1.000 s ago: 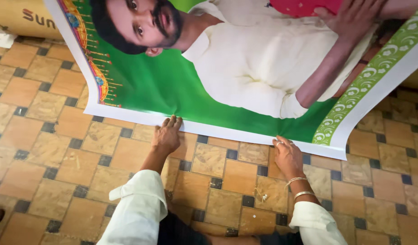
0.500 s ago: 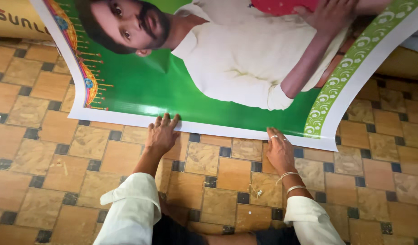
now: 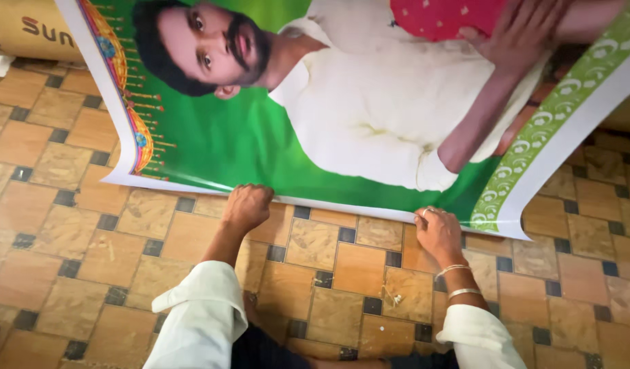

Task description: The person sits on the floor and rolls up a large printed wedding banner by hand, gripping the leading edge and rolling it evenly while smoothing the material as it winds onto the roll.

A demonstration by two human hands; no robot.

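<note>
Now both hands sit on the near white border of a large printed banner that lies across the tiled floor, its green field and portrait figure facing up and its left edge curling slightly off the tiles. The left hand has changed most: half a second ago its fingers were fanned flat along the border, and here they have curled into a loose fist, bunched on the edge as if gripping or tucking under it (whether the sheet is actually pinched between fingers and palm I cannot tell from this angle). The right hand, with thin bangles at the wrist, has held its place further along the same edge, fingers bent and pressing near the patterned green-and-white corner strip. The banner itself looks nearer and larger in view than before, so the head has dropped closer to it. Judging by that, the work has gone from smoothing the sheet flat to taking hold of its edge. A cardboard box stands behind.
</note>
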